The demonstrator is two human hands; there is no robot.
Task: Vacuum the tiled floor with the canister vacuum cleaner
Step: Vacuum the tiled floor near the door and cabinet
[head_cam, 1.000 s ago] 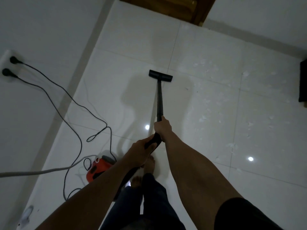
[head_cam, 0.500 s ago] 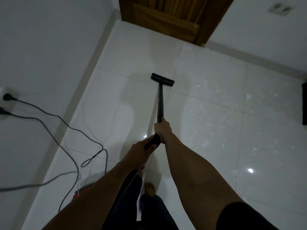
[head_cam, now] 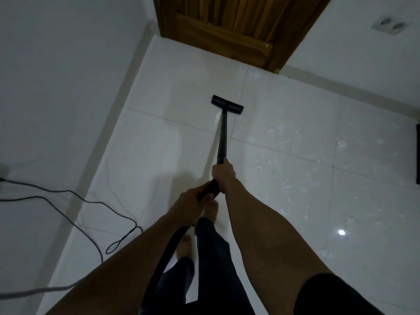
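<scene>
A black vacuum wand runs forward from my hands to a flat black floor head lying on the white tiled floor. My right hand grips the wand higher up. Just behind it, my left hand grips the wand's handle end. A black hose drops from the handle past my legs. White scraps of debris speckle the tiles to the right of the wand. The canister is out of view.
A wooden door stands ahead at the corner. Black cables loop over the floor along the left wall, and a grey cord crosses the lower left. A dark object sits at the right edge. My bare feet are below the hands.
I have stepped forward towards the door and the floor head has advanced with me. The red canister and the wall plugs have slid out of view at the left.
</scene>
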